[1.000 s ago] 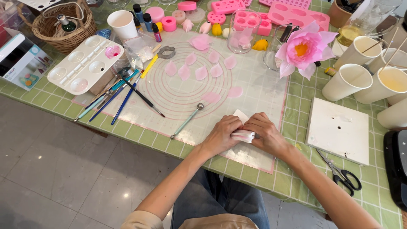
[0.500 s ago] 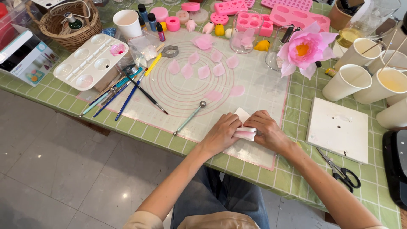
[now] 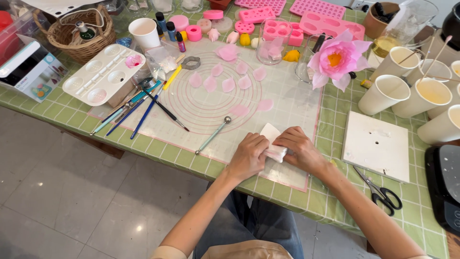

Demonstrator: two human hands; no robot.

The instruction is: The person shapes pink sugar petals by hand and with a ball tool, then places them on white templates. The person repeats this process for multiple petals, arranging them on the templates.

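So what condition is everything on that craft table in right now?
Left hand: pressing the white folded cloth.
Right hand: gripping the same cloth.
Scissors: closed, lying flat.
Pink paper flower: fully open, upright.
Pink petals: loose, scattered on the mat.
Palette: mostly clean, one pink well.

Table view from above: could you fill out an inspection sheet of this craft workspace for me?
Surface: green checked tablecloth under a translucent mat with pink rings.
Job's things: small white folded piece on the mat's near edge.
Clutter: loose pink petals, ball tool, brushes, white palette, pink moulds, pink flower, paper cups, white square board, scissors, wicker basket.
Hands: left hand and right hand both grip the white piece.
Cables: nothing seen.
Surroundings: pale tiled floor.
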